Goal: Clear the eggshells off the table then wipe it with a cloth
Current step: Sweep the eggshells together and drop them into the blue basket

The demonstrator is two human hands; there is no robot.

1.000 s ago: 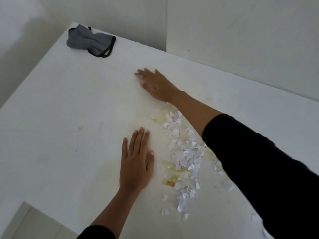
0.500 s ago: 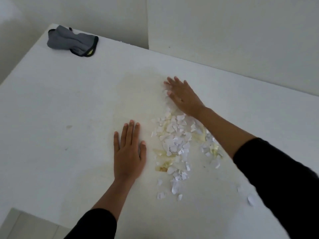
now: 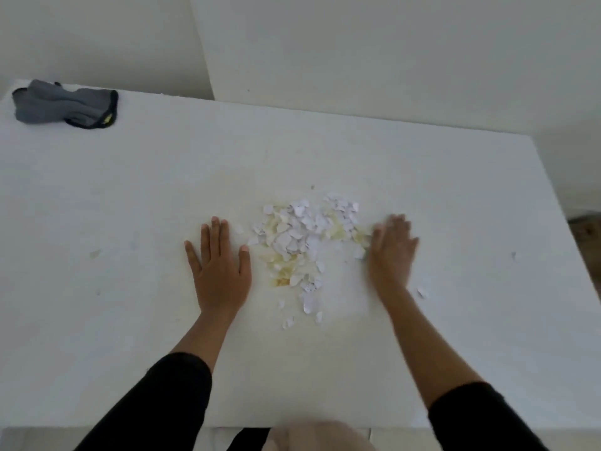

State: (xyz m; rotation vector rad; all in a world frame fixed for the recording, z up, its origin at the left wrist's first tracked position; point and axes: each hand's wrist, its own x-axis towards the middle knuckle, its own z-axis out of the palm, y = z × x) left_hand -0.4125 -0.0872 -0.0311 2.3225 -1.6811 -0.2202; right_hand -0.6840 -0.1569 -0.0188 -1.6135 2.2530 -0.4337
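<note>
a grey cloth (image 3: pixel 65 104) lies unused at the tabletop's (image 3: pixel 113 190) far left corner. the left hand (image 3: pixel 219 271) lies flat, holding nothing, just left of the eggshells (image 3: pixel 305 236) heaped mid-table on yellow smears. the right hand (image 3: pixel 392 255), blurred, fingers straight, touches their right side. clearing looks unfinished; wiping not yet begun.

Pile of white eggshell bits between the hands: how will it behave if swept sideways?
The crushed white eggshell fragments look thin and light, so they'd likely scatter; strays already lie apart. The yellowish wet residue beneath may make some stick and smear. Further crumbling under a flat hand seems likely.
</note>
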